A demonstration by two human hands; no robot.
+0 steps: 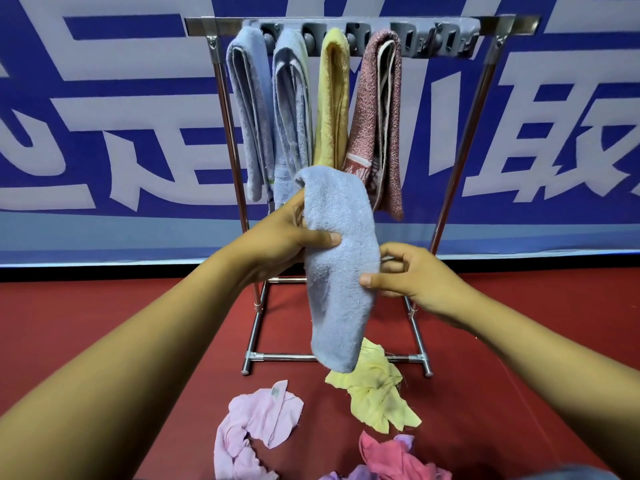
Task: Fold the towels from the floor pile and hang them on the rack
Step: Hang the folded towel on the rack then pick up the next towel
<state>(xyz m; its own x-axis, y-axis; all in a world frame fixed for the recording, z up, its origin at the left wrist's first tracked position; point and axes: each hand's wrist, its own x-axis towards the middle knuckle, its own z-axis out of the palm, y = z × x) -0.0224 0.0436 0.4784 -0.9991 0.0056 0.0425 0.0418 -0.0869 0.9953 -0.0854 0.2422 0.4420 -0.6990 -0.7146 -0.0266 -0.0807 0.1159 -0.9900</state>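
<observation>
Our left hand (277, 237) grips the folded light-blue towel (337, 265) near its upper part, thumb (320, 239) pressed flat across the front of the cloth and the other fingers curled behind it, out of sight. Our right hand (412, 275) pinches the towel's right edge lower down, thumb (372, 280) on the front face, index finger hooked just behind the edge, the remaining fingers loosely curled beside it. Between the two hands the towel hangs upright as a long narrow strip, its top fold rounded over above the left hand and its bottom end dangling just above the floor pile.

Straight ahead stands the metal rack (464, 157), with a grey hook bar (433, 39) along its top rail. Four folded towels hang from it side by side: a blue towel (247, 109) at the left, a second blue towel (289, 109) just beside it, a yellow towel (332, 98), then a pink-red woven towel (377, 119). The held towel overlaps the lower ends of the middle ones in our view.

On the red floor (121, 323) lie a crumpled yellow cloth (377, 389) at the foot of the rack, a pale pink cloth (252, 427) to its left, and a deeper pink cloth (391, 459) with a lilac cloth (405, 441) showing beside it, near the bottom edge. Behind the rack hangs a blue banner (104, 116) with large white characters.
</observation>
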